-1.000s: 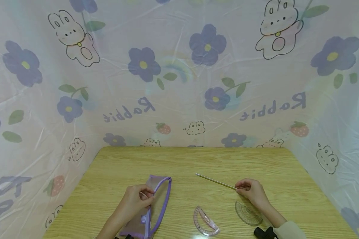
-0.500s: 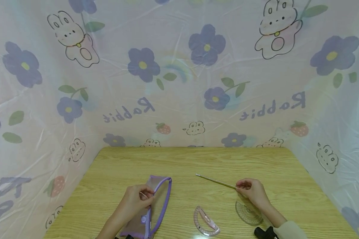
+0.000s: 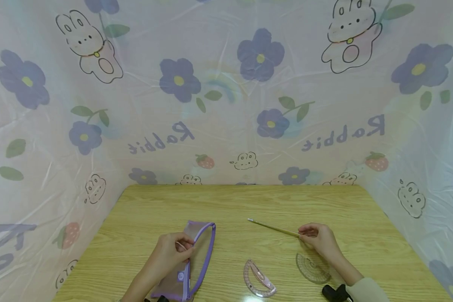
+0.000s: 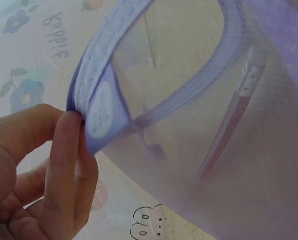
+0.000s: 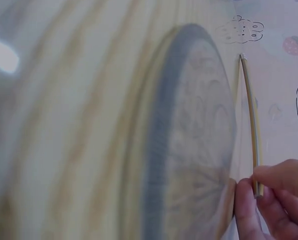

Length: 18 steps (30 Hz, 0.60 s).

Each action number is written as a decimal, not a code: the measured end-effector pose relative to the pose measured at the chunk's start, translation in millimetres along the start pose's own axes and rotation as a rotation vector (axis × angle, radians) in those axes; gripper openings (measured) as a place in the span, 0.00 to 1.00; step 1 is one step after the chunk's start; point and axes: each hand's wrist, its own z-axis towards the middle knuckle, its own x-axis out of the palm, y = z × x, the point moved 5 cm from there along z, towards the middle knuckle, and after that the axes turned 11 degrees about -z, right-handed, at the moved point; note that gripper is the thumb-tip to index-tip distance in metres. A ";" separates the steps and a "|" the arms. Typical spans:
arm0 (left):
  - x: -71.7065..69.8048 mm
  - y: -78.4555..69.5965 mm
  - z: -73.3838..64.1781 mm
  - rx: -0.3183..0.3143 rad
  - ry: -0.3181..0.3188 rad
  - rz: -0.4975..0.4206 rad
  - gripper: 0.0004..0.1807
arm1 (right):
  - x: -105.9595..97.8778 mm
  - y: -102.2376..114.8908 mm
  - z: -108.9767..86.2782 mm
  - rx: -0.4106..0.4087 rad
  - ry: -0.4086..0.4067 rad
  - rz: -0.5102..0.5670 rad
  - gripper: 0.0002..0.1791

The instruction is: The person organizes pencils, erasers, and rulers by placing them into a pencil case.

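At the left of the head view lies a see-through pencil case [image 3: 171,279] with purple edging, its zipped mouth gaping. My left hand [image 3: 172,252] pinches the zip edge near the middle. Through the mesh, the left wrist view shows a red patterned pencil [image 4: 228,120] inside the case. On the right, a slim gold-toned pencil [image 3: 273,227] is held by one end between the thumb and fingers of my right hand [image 3: 321,240]. Its pale far end points left toward the back of the table.
A clear protractor [image 3: 311,270] lies beside my right wrist, looming large and blurred in the right wrist view. A pinkish protractor [image 3: 248,280] rests near the front middle of the wooden table [image 3: 245,201]. Printed rabbit sheeting [image 3: 219,126] encloses the back and sides.
My right hand has lifted slightly and shifted a little right with its end of the pencil. The left hand keeps its grip on the case, which stays put.
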 end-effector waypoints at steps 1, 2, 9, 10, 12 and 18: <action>-0.1 0.1 0.1 0.000 0.000 0.003 0.05 | -0.2 0.0 0.2 -0.004 0.006 -0.001 0.09; -0.3 0.1 0.3 -0.001 -0.001 0.004 0.05 | -0.4 0.3 0.4 -0.008 0.012 -0.002 0.09; -1.5 0.0 0.3 -0.007 0.001 -0.003 0.06 | -1.1 2.3 -0.2 -0.042 0.076 -0.026 0.06; -1.7 0.3 0.4 -0.009 0.003 -0.006 0.06 | -1.2 2.3 -0.1 -0.049 0.080 -0.032 0.06; -2.0 0.7 0.4 -0.010 0.003 -0.004 0.06 | -1.3 2.0 0.2 -0.056 0.081 -0.040 0.06; -3.0 1.7 1.1 -0.013 -0.001 -0.002 0.05 | -1.7 1.9 0.8 -0.080 0.083 -0.038 0.05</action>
